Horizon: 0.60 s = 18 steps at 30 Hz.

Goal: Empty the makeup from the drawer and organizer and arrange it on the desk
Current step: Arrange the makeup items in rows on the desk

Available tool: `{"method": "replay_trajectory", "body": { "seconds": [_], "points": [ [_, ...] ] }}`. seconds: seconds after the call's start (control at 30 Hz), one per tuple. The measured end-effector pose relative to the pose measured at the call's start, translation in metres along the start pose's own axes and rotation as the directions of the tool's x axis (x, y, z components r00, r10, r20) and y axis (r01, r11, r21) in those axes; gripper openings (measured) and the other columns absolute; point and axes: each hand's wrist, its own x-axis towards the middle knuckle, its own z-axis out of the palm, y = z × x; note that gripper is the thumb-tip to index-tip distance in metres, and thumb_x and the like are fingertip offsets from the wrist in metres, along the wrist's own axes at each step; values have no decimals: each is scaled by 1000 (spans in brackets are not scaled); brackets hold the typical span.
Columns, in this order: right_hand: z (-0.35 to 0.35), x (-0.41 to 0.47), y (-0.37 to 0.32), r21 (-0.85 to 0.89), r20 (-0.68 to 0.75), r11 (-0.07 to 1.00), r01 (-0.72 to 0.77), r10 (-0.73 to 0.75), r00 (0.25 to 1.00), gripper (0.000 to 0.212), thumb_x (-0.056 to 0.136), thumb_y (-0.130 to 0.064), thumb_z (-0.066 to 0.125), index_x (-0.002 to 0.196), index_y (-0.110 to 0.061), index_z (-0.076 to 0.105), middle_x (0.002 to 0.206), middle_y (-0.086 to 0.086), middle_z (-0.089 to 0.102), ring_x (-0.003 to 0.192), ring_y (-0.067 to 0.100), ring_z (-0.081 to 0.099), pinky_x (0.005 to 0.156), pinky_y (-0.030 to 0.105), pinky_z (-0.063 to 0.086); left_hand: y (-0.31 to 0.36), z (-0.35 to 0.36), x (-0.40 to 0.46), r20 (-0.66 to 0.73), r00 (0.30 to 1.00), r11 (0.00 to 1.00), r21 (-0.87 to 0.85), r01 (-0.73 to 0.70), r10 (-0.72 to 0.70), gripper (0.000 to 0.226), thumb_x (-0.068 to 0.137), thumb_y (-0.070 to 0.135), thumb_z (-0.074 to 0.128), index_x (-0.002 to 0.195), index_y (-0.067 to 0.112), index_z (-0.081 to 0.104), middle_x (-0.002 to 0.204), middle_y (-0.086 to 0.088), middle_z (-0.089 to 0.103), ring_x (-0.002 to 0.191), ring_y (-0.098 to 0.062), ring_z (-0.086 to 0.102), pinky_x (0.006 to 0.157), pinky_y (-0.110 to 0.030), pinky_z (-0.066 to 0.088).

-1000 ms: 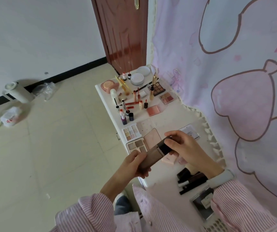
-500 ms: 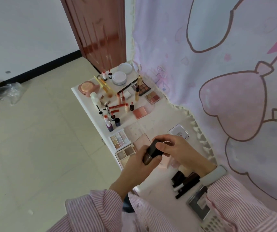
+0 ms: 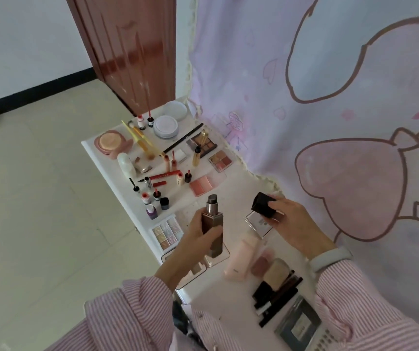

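Observation:
My left hand (image 3: 195,245) grips a brown square foundation bottle (image 3: 212,225) upright above the white desk (image 3: 231,188), its pump top bare. My right hand (image 3: 293,224) holds the bottle's black cap (image 3: 262,205) off to the right, apart from the bottle. Under the hands lie a pastel eyeshadow palette (image 3: 167,232), a small white box (image 3: 257,221) and a pink tube (image 3: 241,258). Farther along the desk stand many lipsticks, small bottles and palettes, among them a pink blush palette (image 3: 203,184).
A pink printed curtain (image 3: 330,97) hangs along the desk's right side. A brown door (image 3: 127,46) stands beyond the far end. Dark brushes and pencils (image 3: 276,290) and a grey compact (image 3: 298,325) lie near me. Tiled floor (image 3: 38,198) is to the left.
The cap has come off the bottle: my right hand pulled it away to the right, while my left hand turned the bottle upright. The view shifted.

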Motion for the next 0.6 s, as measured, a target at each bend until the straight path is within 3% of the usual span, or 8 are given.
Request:
{"method": "replay_trajectory", "body": {
  "seconds": [0.13,0.27,0.37,0.4,0.5,0.6],
  "points": [
    [-3,9,26,97,-2,986,-137,138,990,22,89,6,42,107,10,55,96,19,59,83,23,59,63,22,55,13,-1,21,-146,982,992,-30,-121,116,37,81,4,67,111,19,52,101,0,63,98,-16,60,89,-29,49],
    [-2,19,33,133,-39,981,-144,151,988,18,90,7,41,99,8,56,94,18,59,85,22,57,70,23,51,26,-3,50,-153,968,973,144,-180,201,43,75,10,73,110,24,55,94,8,63,87,-10,61,80,-20,48],
    [3,28,33,192,-117,976,-97,121,986,16,91,7,41,86,3,55,87,16,57,78,21,58,59,20,55,20,-3,79,-114,957,914,344,-213,266,32,66,24,71,96,19,60,93,-11,61,87,-27,60,82,-40,51],
    [3,32,33,173,-146,981,-83,109,983,16,91,6,42,84,1,55,85,15,57,77,20,58,59,21,56,15,-2,88,-106,956,898,385,-213,272,32,63,28,68,90,14,60,91,-15,60,86,-31,59,80,-44,51],
    [7,42,35,6,-199,999,-34,35,979,12,91,2,46,96,-1,56,92,12,58,83,19,59,67,23,55,14,2,100,-97,954,868,449,-212,283,16,63,19,65,76,13,57,84,-13,59,80,-26,56,70,-38,46],
    [10,57,36,-198,-239,979,45,-93,966,29,90,0,47,119,-6,48,108,11,54,91,20,57,73,23,50,11,5,105,-72,940,834,488,-257,333,14,72,7,69,82,10,59,88,-13,59,87,-26,54,80,-42,47]
  ]
}}
